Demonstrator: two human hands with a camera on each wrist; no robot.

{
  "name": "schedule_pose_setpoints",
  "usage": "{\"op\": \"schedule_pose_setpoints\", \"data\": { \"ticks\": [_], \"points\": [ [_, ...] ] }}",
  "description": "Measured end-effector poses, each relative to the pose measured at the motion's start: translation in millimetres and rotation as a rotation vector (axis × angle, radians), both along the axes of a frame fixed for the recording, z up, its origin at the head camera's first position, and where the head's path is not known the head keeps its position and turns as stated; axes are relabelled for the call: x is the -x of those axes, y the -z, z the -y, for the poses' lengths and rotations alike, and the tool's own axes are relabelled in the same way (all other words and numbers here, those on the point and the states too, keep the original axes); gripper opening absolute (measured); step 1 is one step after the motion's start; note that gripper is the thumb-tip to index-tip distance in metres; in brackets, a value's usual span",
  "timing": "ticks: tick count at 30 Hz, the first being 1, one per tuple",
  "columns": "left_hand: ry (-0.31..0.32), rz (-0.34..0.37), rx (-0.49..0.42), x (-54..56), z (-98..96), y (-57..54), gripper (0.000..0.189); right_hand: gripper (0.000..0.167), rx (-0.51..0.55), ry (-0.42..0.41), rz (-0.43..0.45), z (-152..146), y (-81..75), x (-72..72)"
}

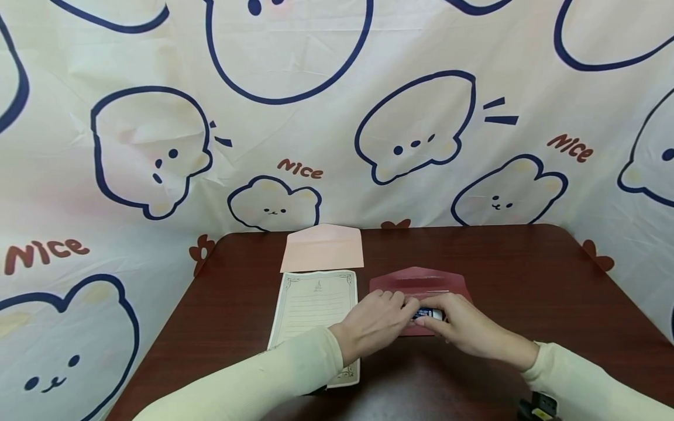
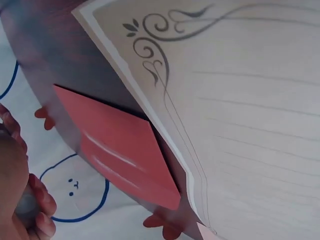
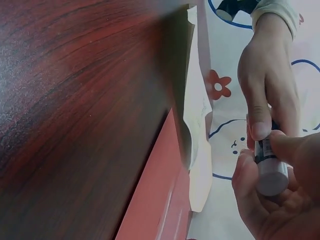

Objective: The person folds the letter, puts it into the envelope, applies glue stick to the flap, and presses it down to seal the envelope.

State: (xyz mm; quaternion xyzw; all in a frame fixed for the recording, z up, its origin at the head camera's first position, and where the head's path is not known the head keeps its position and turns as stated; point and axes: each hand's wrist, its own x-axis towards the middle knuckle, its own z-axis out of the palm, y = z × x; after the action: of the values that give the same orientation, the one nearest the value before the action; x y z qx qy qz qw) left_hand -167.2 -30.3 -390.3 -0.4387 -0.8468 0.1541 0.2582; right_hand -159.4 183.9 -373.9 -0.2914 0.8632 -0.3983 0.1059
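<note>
My left hand (image 1: 375,320) and right hand (image 1: 468,326) meet over the red envelope (image 1: 418,279), both on one glue stick (image 1: 429,314). The right fingers and thumb grip its dark-labelled barrel, and its pale round end points out in the right wrist view. At the other end, the left hand (image 3: 270,75) pinches it between thumb and fingers, hiding that end. Glossy streaks run across the red envelope (image 2: 117,145), whose flap lies open toward the back of the table.
Left of the envelope lies a cream sheet of lined letter paper (image 1: 316,301) with ornate corners, partly under the left forearm. Behind it is a pale pink envelope (image 1: 323,250) with its flap up. The dark wood table (image 1: 526,280) backs onto a printed cloth (image 1: 337,134).
</note>
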Motion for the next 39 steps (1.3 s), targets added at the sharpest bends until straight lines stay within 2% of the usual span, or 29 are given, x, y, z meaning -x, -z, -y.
{"op": "schedule_pose_setpoints", "data": {
  "ticks": [10,14,17,21,24,27,30,32,36,39],
  "points": [
    [0.072,-0.023,-0.059,4.0,4.1,-1.5,0.021,0.024,-0.007,-0.001,-0.053,0,-1.5,-1.6],
    [0.094,0.007,-0.076,6.2,4.5,-2.9,0.018,0.022,-0.02,0.008,-0.096,0,-0.3,-3.0],
    [0.088,0.103,-0.092,8.2,5.5,-6.8,0.022,0.023,-0.02,0.014,-0.127,1,1.4,-4.2],
    [0.025,0.279,-0.103,10.3,7.7,-15.2,0.035,0.027,-0.022,0.033,-0.225,2,4.7,-4.1],
    [-0.017,0.379,-0.12,11.6,10.3,-20.4,0.046,0.032,-0.024,0.058,-0.263,1,6.3,-2.0],
    [-0.032,0.507,-0.197,13.7,15.3,-23.9,0.043,0.029,-0.014,0.094,-0.208,-1,6.8,0.7],
    [-0.051,0.637,-0.322,17.3,23.1,-26.9,0.035,0.025,-0.006,0.141,-0.156,-6,6.8,2.4],
    [-0.075,0.701,-0.404,20.1,29.1,-29.1,0.038,0.024,-0.002,0.167,-0.13,-9,6.4,3.3],
    [-0.148,0.749,-0.519,26.6,39.5,-31.1,0.039,0.026,0.003,0.2,-0.109,-13,5.3,4.8],
    [-0.179,0.737,-0.574,31.3,44.8,-30.6,0.034,0.027,0.006,0.21,-0.099,-15,4.9,5.6]
  ]
}}
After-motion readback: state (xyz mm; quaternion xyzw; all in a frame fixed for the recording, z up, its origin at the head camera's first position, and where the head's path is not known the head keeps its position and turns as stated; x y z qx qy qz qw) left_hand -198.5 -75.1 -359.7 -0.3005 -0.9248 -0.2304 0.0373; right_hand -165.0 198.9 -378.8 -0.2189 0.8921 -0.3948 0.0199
